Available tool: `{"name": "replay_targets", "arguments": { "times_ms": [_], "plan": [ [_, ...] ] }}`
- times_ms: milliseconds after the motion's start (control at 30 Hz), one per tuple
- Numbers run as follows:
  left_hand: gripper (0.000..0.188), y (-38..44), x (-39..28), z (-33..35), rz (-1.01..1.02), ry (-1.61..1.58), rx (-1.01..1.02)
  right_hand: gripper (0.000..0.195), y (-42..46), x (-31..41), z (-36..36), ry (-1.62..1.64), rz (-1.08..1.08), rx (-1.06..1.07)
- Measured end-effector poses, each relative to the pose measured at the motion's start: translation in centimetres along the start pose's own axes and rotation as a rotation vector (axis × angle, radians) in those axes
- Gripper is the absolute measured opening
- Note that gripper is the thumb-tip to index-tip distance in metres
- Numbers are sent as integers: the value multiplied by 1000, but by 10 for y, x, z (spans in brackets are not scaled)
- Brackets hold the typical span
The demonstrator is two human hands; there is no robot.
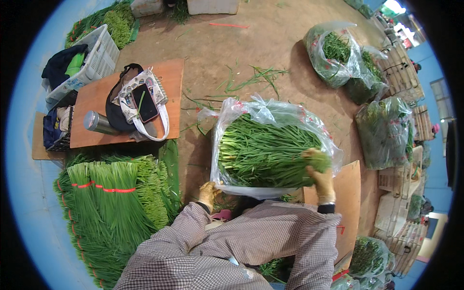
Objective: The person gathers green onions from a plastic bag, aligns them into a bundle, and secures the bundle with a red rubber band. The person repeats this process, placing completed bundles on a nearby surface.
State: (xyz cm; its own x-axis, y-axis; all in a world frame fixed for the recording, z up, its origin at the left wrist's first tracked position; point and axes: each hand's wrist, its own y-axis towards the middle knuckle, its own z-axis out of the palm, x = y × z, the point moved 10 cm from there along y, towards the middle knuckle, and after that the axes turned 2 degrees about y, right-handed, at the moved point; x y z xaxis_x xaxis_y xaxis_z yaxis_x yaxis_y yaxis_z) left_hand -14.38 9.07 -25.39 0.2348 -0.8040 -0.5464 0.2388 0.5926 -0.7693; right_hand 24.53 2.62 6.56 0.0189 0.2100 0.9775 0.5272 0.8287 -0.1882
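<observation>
In front of me stands a clear plastic bag (214, 159) with red printing, its mouth spread wide. Long green leafy stalks (268, 148), which look like garlic chives, lie packed in it, pale cut ends to the left. My left hand (207, 195), in a yellowish glove, has its fingers closed on the bag's near left corner. At the right end of the stalks is my right hand (320, 175), gloved and stained green over the fingers. It is blurred and touches the leaf tips; whether it grips them I cannot tell.
To the left lie stacked chive bundles (108, 195) tied with red bands. Behind them, an orange-brown board (170, 94) carries a steel flask (101, 122), a cloth bag (161, 90) and a phone (145, 103). Filled plastic bags (384, 134) stand at right. Loose stalks (257, 78) litter the floor.
</observation>
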Motion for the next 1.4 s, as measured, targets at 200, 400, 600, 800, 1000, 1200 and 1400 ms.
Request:
{"name": "replay_targets", "arguments": {
  "times_ms": [200, 400, 600, 800, 1000, 1200, 1400],
  "plan": [
    [27, 10, -24, -28, 23, 282, -45, 62, -45, 67, -92, 403, -273, -308],
    [33, -126, -166, 118, 998, 628, 126, 62, -98, 149, -119, 402, -646, -507],
    [80, -346, -75, 317, -408, 2, 1650, 59, -194, 142, -65, -485, -199, -884],
    [79, -383, -45, 348, -930, -257, 1486, 38, -306, 123, 102, -958, -863, -35],
    [42, -365, 44, 342, -796, 237, 1379, 53, -372, 11, 0, -322, -202, -738],
    [67, -412, 122, 333, -144, 669, 1664, 47, -415, 1, -83, -552, 137, -767],
    [48, -512, 148, 378, 34, 634, 2040, 41, -462, 111, -121, -735, -236, -1064]
  ]
}}
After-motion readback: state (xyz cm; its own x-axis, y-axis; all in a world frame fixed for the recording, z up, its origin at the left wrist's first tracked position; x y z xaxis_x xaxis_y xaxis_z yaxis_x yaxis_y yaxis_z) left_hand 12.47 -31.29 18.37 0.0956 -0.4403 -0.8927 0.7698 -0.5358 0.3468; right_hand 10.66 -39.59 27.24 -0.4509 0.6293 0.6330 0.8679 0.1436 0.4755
